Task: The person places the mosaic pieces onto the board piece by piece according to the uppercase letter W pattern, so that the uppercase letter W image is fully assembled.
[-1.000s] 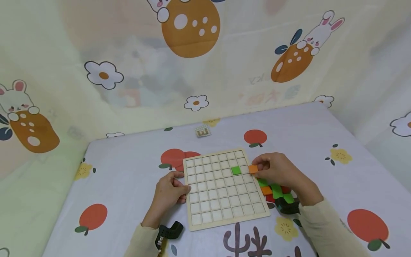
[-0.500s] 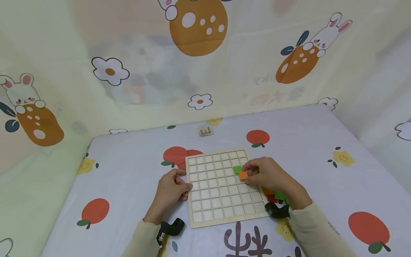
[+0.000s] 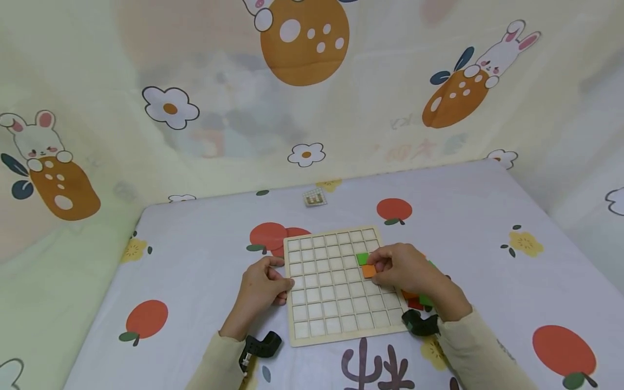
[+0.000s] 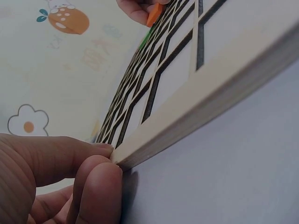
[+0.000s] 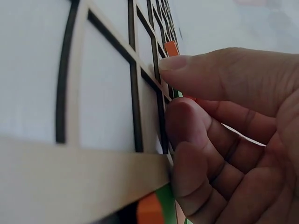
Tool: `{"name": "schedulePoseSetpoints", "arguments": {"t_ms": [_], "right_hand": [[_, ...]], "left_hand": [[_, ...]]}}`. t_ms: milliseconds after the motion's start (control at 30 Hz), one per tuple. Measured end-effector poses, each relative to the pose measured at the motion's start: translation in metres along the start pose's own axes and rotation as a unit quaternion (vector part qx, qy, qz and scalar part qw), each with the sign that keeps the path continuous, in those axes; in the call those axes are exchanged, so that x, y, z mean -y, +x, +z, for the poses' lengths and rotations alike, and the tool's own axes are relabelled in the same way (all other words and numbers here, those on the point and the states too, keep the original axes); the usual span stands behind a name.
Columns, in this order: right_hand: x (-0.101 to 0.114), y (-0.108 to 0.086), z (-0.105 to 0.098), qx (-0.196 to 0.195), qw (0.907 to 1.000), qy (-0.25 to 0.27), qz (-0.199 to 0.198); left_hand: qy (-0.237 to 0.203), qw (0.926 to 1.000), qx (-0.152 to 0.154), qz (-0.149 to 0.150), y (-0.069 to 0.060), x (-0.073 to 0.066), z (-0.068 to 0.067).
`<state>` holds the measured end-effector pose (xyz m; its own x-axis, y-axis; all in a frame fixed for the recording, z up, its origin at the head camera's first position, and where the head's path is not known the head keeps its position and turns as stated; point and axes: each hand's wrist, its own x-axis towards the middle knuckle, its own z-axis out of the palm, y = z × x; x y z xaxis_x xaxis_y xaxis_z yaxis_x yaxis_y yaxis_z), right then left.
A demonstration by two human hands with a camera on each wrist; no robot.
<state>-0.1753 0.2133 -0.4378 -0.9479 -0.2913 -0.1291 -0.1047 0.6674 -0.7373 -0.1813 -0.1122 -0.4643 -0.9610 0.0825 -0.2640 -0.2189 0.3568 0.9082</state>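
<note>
A pale wooden grid board (image 3: 326, 309) lies on the cloth, its cells framed by thin raised strips. My left hand (image 3: 258, 284) pinches its left edge; in the left wrist view thumb and fingers meet at the frame (image 4: 187, 109). A green square tile (image 3: 362, 259) sits in a cell toward the upper right. My right hand (image 3: 404, 268) holds an orange square tile (image 3: 368, 271) by its right side, at the cell just below the green one. In the left wrist view that orange tile (image 4: 154, 15) stands tilted above the grid.
Loose green tiles (image 3: 426, 299) and a red tile (image 3: 415, 304) lie beside the board's right edge, partly under my right wrist. Behind the board is a small patterned card (image 3: 314, 197). A printed curtain (image 3: 234, 130) hangs at the table's far edge.
My right hand has carried the orange tile left from the board's right edge to the cell below the green tile, then lowered it slightly. My left hand keeps its place on the board.
</note>
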Motion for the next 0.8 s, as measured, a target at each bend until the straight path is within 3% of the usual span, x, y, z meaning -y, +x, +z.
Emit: {"name": "schedulePoseSetpoints", "arguments": {"t_ms": [800], "right_hand": [[0.0073, 0.0002, 0.0039, -0.004, 0.9999, -0.010, 0.001]], "left_hand": [[0.006, 1.0000, -0.001, 0.004, 0.0023, 0.0030, -0.0007]]}}
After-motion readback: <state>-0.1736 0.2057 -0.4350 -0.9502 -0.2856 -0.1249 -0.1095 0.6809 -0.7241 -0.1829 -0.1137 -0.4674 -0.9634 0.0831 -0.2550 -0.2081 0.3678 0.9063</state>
